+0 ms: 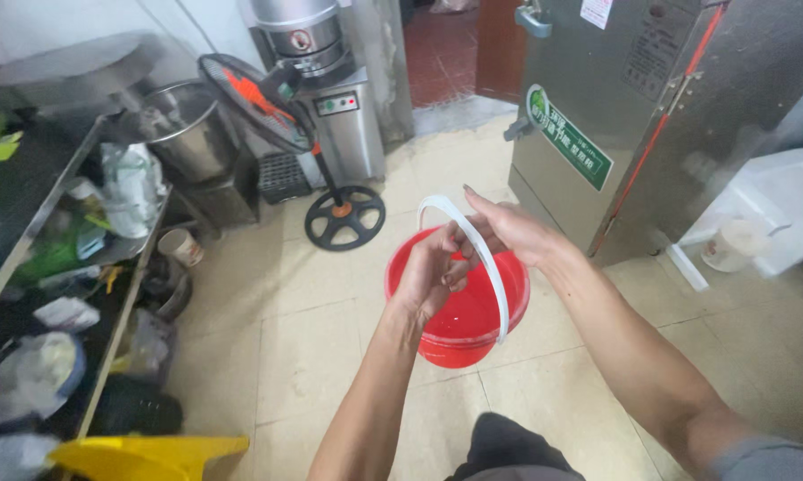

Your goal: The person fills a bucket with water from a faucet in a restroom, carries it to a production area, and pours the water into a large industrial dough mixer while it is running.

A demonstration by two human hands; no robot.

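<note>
Red round bucket [459, 316], white arched handle [491, 267]; left hand [433, 276] and right hand [508, 233] each grip the handle closed.

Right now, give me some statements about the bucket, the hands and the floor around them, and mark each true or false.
1. The bucket is red. True.
2. Its handle is black. False: it is white.
3. Both the left hand and the right hand are at the handle. True.
4. The standing fan lies flat on the floor. False: it stands upright on its round base.
5. The floor is carpeted. False: it is pale tile.
</note>
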